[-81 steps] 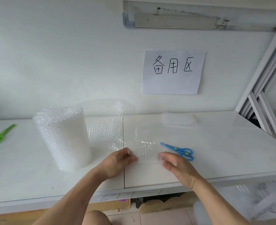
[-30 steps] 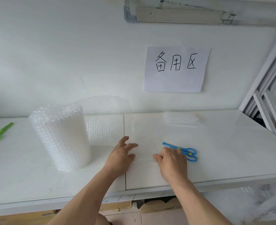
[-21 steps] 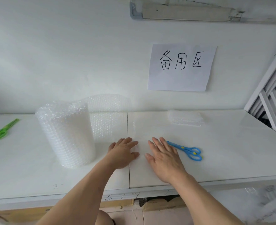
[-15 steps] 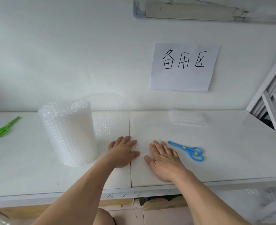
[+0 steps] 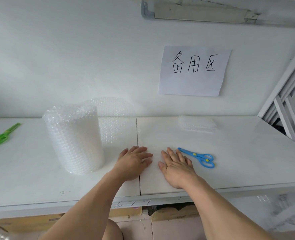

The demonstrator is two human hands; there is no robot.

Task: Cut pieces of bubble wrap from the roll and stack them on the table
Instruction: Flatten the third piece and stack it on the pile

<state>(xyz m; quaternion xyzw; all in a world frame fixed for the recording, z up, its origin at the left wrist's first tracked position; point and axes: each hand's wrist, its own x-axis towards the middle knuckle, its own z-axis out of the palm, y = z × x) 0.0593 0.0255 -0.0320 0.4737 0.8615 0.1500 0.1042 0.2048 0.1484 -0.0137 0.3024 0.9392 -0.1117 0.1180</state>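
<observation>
The bubble wrap roll (image 5: 74, 137) stands upright on the white table (image 5: 247, 161), left of centre. Its loose end (image 5: 116, 122) trails right and back toward the wall, then lies flat toward me. My left hand (image 5: 134, 161) and my right hand (image 5: 176, 163) both rest palm down, fingers spread, side by side on the flat sheet (image 5: 156, 148), which is hard to make out against the table. Blue scissors (image 5: 199, 157) lie just right of my right hand. A stack of cut bubble wrap pieces (image 5: 197, 124) sits near the wall.
Green scissors (image 5: 3, 135) lie at the table's far left. A paper sign (image 5: 193, 71) hangs on the wall. A white metal frame (image 5: 285, 108) leans at the right end. Cardboard boxes (image 5: 174, 213) sit under the table's front edge.
My hands let go of the sheet's edge and went flat, fingers spreading on the bubble wrap. The view shifted slightly left.
</observation>
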